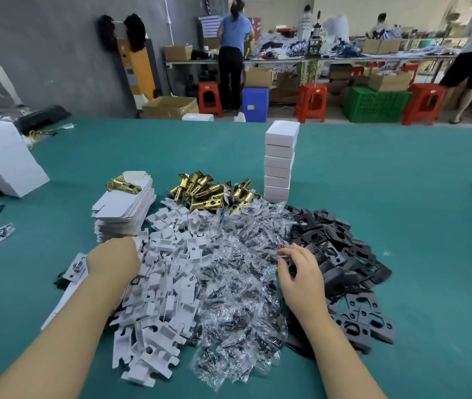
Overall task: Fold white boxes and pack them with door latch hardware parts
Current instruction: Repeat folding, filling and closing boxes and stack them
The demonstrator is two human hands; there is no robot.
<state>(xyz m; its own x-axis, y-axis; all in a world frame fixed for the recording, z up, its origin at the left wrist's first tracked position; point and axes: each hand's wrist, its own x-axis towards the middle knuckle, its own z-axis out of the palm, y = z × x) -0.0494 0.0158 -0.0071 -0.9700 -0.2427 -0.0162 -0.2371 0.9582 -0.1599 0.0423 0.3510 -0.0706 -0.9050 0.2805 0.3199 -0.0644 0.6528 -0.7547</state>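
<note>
— Hands first: what are they doing?

— Left hand (pixel 113 256) reaches into the near edge of the heap of white card inserts (pixel 165 283). Its fingers are buried among the pieces, so I cannot tell whether it grips anything. Right hand (pixel 298 272) lies on the seam between the clear screw bags (pixel 240 283) and the black plates (pixel 344 254); its fingers are curled and the thumb and forefinger seem to pinch the edge of a bag, though the blur keeps me from being sure.

— And the boxes?

— Just beyond the left hand stands a stack of flat white box blanks (pixel 125 203), unfolded, with notched flaps showing at the edges. One brass latch (pixel 124 184) lies on top of it. Well beyond the right hand, past the bags, a column of folded white boxes (pixel 281 162) rises, closed and plain, leaning slightly.

— The hardware?

— Between the blanks and the column, a pile of brass latches (pixel 209 191), shiny gold tubes with flat plates. The screw bags are small clear packets with dark screws inside, spread between the two hands. The black plates, matte with rounded cutouts, spread out to the right of the right hand.

— Anything by the left wrist?

— A white blank with a metal part on it (pixel 76 269), just outside the wrist, on the green table (pixel 402 182). Far left of it, another leaning stack of white card (pixel 4 159).
</note>
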